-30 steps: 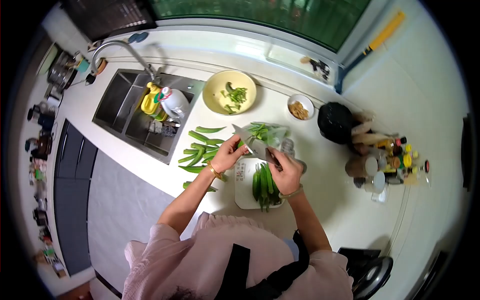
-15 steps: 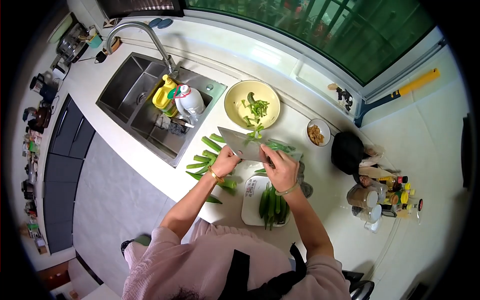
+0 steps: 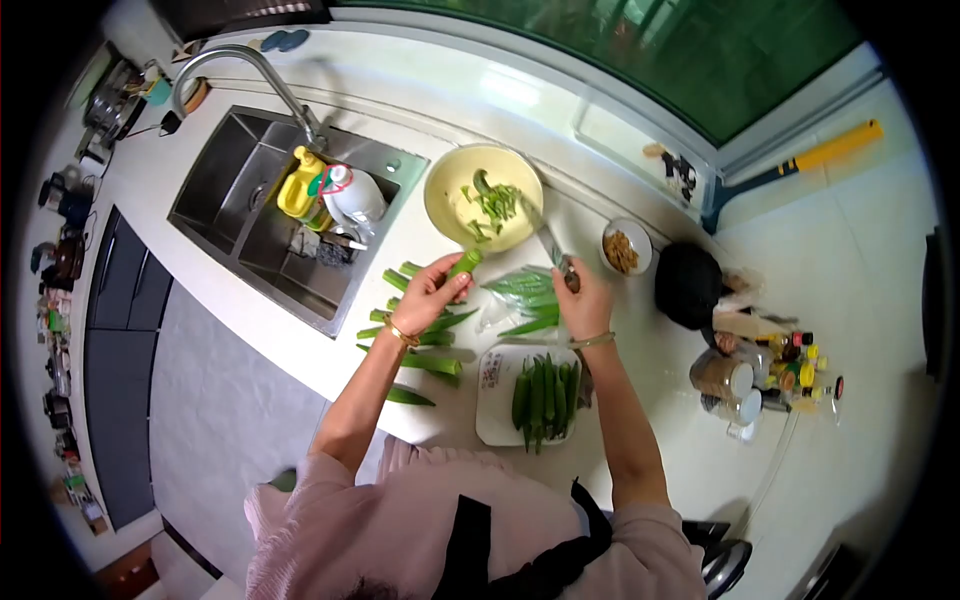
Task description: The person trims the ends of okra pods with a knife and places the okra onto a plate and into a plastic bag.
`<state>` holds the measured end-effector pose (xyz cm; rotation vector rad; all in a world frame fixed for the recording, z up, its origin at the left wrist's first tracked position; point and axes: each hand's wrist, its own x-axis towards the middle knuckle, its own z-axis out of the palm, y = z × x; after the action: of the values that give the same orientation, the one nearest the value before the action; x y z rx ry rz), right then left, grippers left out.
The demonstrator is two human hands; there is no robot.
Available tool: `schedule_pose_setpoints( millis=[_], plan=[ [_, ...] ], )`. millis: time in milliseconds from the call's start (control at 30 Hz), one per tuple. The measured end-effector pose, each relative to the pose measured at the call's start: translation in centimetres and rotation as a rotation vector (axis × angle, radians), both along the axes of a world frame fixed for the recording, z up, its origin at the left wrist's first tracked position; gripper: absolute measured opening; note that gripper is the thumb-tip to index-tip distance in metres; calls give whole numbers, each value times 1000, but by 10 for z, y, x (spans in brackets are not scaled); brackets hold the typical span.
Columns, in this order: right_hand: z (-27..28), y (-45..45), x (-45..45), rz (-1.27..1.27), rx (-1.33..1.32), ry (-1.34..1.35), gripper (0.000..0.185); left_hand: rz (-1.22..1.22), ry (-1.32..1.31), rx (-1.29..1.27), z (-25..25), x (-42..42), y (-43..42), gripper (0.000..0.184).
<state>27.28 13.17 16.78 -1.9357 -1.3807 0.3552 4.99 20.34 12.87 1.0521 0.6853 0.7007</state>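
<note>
Pinched in my left hand [image 3: 432,293] is a green okra [image 3: 465,263], its cut end pointing at the cream basin [image 3: 443,207]. My right hand [image 3: 587,302] grips a cleaver [image 3: 549,243], its blade turned nearly edge-on and leaning over the basin's right rim. Green okra trimmings [image 3: 497,207] lie in the basin. Under and below my left hand, trimmed okra [image 3: 432,363] are spread on the counter. Between my hands rests a clear plastic bag [image 3: 522,288] with okra in it. A white tray [image 3: 493,420] nearer my body holds several whole okra [image 3: 547,395].
At the left is a steel sink [image 3: 225,190] with a faucet [image 3: 262,62], a yellow bottle [image 3: 298,192] and a white bottle [image 3: 352,197]. To the right stand a small bowl [image 3: 641,236] of brown pieces, a black bag [image 3: 687,286], and several jars and seasoning bottles [image 3: 740,380].
My hands have moved apart. The cleaver has swung from lying broad across both hands to nearly edge-on at the right. The okra in my left hand now shows.
</note>
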Motion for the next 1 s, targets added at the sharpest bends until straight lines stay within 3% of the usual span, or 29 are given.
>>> schedule_pose_setpoints(
  millis=[233, 367, 500, 600, 700, 767, 867, 1000],
  plan=[
    [-1, -34, 7, -121, 78, 167, 24, -46, -55, -91, 6, 14, -9, 29],
    [-17, -30, -4, -32, 146, 341, 24, -41, -25, -128, 13, 16, 7, 17],
    [6, -14, -23, -1, 58, 242, 23, -58, 77, -50, 23, 16, 32, 18],
    [16, 1, -34, 92, 296, 108, 23, -89, 59, 69, 32, 20, 37, 27],
    [22, 9, -36, 169, 377, 8, 27, 9, 300, 250, 39, 19, 30, 26],
    [22, 13, -34, 189, 410, -38, 31, 19, 321, 273, 38, 18, 29, 25],
    [26, 13, -32, 235, 404, -140, 34, 67, 349, 500, 30, 16, 33, 36],
    [21, 16, -31, 256, 403, -172, 37, 40, 399, 473, 25, 14, 43, 42]
  ],
)
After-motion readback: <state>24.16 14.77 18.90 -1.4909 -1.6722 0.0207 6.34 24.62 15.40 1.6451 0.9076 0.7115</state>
